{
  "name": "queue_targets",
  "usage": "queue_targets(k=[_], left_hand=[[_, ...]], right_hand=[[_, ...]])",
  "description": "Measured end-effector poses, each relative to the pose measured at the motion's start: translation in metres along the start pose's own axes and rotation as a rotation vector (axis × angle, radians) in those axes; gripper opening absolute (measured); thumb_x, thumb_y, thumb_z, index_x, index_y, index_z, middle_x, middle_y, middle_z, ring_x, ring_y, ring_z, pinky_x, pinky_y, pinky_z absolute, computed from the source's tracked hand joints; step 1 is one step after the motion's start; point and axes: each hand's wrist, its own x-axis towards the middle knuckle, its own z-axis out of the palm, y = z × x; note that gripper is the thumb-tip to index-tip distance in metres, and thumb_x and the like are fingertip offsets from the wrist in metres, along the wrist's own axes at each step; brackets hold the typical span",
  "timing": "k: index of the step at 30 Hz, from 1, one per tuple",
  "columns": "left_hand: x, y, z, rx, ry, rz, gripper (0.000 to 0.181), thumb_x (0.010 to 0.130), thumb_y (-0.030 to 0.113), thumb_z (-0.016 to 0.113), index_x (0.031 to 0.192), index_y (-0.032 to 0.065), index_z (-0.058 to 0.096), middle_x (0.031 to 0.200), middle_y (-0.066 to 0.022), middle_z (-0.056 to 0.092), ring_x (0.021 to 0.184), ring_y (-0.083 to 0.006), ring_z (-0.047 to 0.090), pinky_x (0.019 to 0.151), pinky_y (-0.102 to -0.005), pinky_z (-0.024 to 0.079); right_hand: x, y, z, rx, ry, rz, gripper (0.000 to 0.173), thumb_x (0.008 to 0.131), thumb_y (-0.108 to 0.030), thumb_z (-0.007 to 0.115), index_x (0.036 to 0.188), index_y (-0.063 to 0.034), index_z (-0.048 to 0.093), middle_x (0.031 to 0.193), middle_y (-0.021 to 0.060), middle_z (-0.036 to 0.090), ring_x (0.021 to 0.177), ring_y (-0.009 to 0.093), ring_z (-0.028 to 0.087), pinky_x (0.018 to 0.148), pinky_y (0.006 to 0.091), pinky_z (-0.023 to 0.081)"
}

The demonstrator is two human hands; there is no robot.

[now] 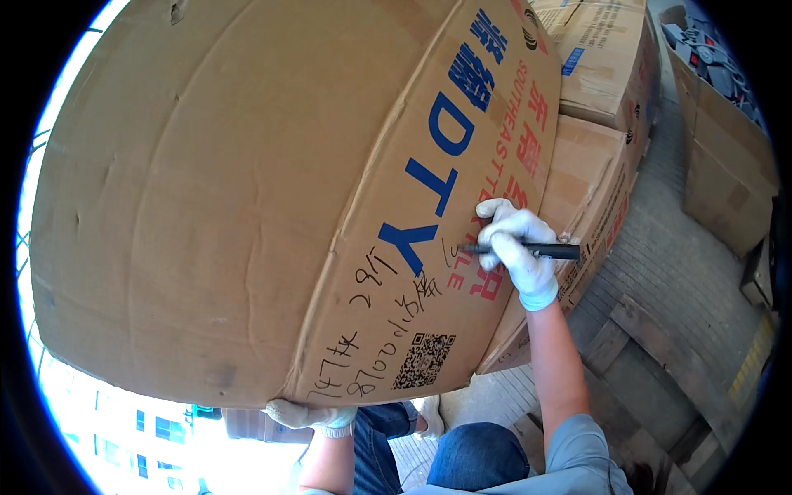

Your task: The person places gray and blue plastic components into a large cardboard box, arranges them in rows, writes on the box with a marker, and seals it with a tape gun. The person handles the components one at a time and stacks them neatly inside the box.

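Note:
A large brown cardboard box (pixel 247 204) fills the middle and left, its printed side turned towards me. That side bears big blue and red lettering, a printed square code (pixel 425 361) and black handwriting (pixel 388 284). My right hand (pixel 518 244), in a white knit glove, holds a black marker pen (pixel 557 250). The pen's tip is at the printed side, beside a few fresh-looking strokes. My left hand (pixel 309 416), gloved alike, grips the box at its lower corner; some of its fingers are hidden.
More cardboard boxes (pixel 588 167) stand stacked behind the large one. At the right an open carton (pixel 727 154) holds grey devices with cables. Wooden pallet boards (pixel 668 359) lie on the ridged concrete floor (pixel 674 260). Below are my knee (pixel 476 455) and a shoe (pixel 431 417).

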Motion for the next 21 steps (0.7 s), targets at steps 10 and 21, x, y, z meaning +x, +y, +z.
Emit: queue_targets(k=[10,21], left_hand=[[0.006,0.002,0.000,-0.084,-0.028,0.017,0.096,0.083,0.051,0.061,0.141,-0.0059,0.011,0.135,-0.0212,0.025,0.128,-0.0366,0.032,0.102,-0.0484,0.038],[0.005,0.002,0.000,-0.377,-0.096,-0.126,0.085,0.085,0.043,0.062,0.142,0.0041,0.013,0.132,-0.0201,0.029,0.122,-0.0323,0.037,0.100,-0.0465,0.038]], right_hand=[[-0.003,0.009,-0.015,-0.035,0.028,0.029,0.006,0.089,-0.005,0.054,0.088,0.0004,0.057,0.085,0.0110,0.064,0.066,0.010,0.061,0.083,0.0330,0.049],[-0.014,-0.013,-0.018,0.166,0.207,0.278,0.010,0.088,-0.004,0.051,0.083,-0.0008,0.058,0.080,0.0157,0.065,0.056,0.011,0.057,0.086,0.0372,0.047]])
